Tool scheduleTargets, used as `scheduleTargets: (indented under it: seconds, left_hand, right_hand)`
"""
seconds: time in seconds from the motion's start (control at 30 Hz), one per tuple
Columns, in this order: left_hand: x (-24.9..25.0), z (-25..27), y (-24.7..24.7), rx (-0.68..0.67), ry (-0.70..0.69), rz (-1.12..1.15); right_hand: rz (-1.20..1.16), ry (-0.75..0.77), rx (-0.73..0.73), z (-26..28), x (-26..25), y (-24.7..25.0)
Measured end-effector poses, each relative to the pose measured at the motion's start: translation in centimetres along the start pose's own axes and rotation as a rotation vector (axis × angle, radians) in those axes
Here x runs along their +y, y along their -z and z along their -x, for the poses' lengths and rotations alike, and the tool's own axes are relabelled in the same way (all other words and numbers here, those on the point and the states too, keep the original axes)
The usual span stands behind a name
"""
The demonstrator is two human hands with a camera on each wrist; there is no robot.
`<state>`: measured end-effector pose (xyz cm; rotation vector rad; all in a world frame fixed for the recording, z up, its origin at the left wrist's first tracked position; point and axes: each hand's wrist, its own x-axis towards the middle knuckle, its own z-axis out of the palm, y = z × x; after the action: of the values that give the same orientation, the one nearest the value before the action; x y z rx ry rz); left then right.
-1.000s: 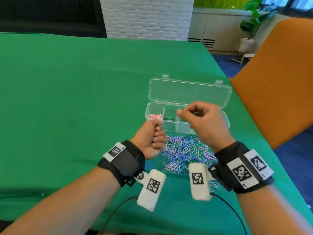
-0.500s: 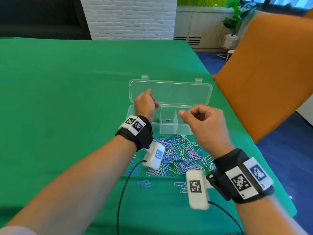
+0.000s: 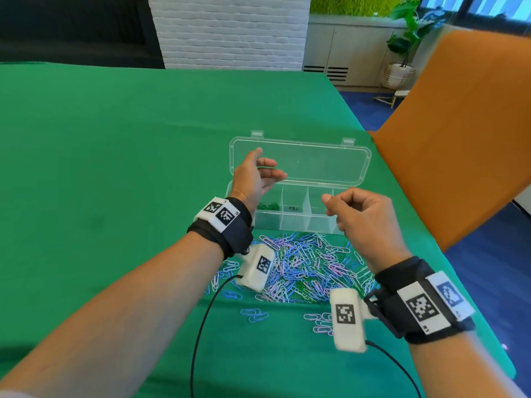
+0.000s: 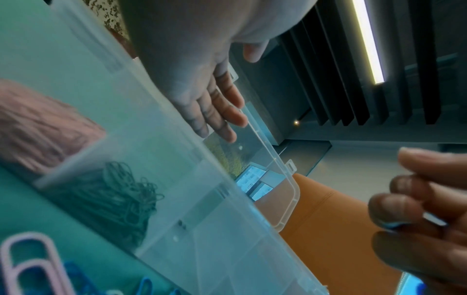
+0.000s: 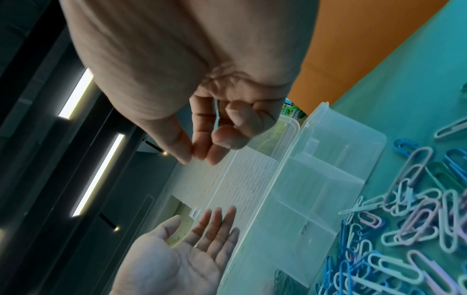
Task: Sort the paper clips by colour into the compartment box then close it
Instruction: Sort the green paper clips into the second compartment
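Observation:
The clear compartment box (image 3: 296, 222) stands on the green table with its lid (image 3: 304, 163) folded back. Green clips (image 3: 267, 206) lie in a left compartment; the left wrist view shows pink clips (image 4: 38, 123) in the end compartment beside the green clips (image 4: 121, 199). My left hand (image 3: 267, 168) hovers over the box's left end, palm up, fingers straight and empty. My right hand (image 3: 330, 205) is above the box's right part, fingers curled around a light blue clip (image 5: 217, 115). A mixed pile of clips (image 3: 304, 265) lies in front of the box.
An orange chair back (image 3: 459, 124) rises close to the table's right edge. Loose blue clips (image 3: 254, 315) lie nearer to me than the pile. Cables (image 3: 201, 326) run from the wrist cameras across the near cloth.
My left hand went from a fist beside the pile forward to the box's left end and spread open. My right hand stayed curled over the box.

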<state>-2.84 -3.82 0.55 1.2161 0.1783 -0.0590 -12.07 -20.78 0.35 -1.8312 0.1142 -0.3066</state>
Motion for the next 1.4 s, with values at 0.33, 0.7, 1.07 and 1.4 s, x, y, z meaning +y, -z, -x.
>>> scheduleTargets:
  seconds: [0.33, 0.7, 1.07, 1.4]
  left_hand:
    - [0.9, 3.1, 3.4, -0.342, -0.031, -0.795]
    - [-3.9, 7.8, 0.4, -0.811, -0.131, -1.473]
    - [-3.9, 8.0, 3.2, -0.747, -0.155, -1.558]
    - [-4.2, 7.8, 2.9, -0.629, -0.180, -1.582]
  right_hand:
    - [0.241, -0.196, -0.257, 0.2, 1.3, 1.4]
    - [0.614, -0.199, -0.523, 2.2, 2.0, 0.7]
    - [0.719, -0.160, -0.562, 3.1, 2.2, -0.1]
    - [0.815, -0.101, -0.574, 4.0, 2.2, -2.1]
